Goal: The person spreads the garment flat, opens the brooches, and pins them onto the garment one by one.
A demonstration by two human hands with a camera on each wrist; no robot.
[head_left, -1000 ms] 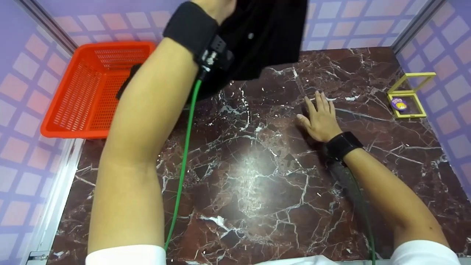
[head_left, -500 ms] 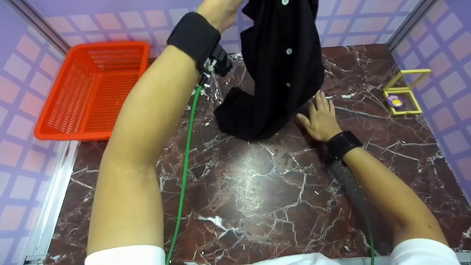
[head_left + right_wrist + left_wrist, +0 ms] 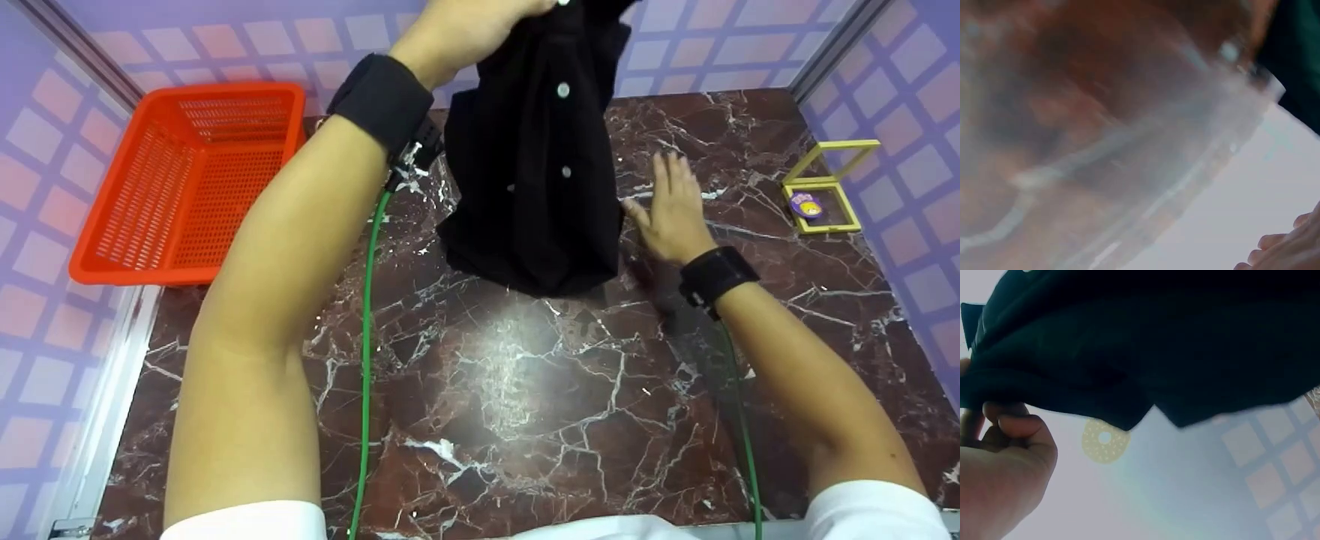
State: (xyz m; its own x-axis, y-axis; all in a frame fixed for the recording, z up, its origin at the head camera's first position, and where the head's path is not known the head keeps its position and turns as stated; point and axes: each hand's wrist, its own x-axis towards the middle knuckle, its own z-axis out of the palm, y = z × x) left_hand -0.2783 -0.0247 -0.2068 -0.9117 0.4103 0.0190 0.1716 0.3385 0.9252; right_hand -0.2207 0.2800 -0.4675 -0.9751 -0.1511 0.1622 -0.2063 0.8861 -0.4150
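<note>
A black garment with white buttons, which looks like a shirt [image 3: 536, 172], hangs from my left hand [image 3: 480, 30] over the far middle of the table. Its lower part reaches the tabletop. The left wrist view shows my left hand [image 3: 1013, 467] with curled fingers pinching an edge of the dark cloth [image 3: 1145, 354]; part of the grip is hidden. My right hand [image 3: 677, 214] is to the right of the shirt, fingers straight and palm down, its thumb near the cloth. Whether it touches the table I cannot tell. In the right wrist view, only the fingertips of that hand [image 3: 1283, 250] show.
An orange-red plastic basket [image 3: 187, 276] with perforated walls stands at the far left. At the right edge is a small yellow open frame [image 3: 821, 229] with a purple round badge [image 3: 806, 205] in it. Green cables [image 3: 366, 337] run from both wristbands. Patterned walls enclose the marble-look table [image 3: 525, 420].
My left hand has brought the shirt away from the basket, to the right and then lower and nearer. The dark cloth seen in the basket is gone from there. My right hand has shifted slightly forward.
</note>
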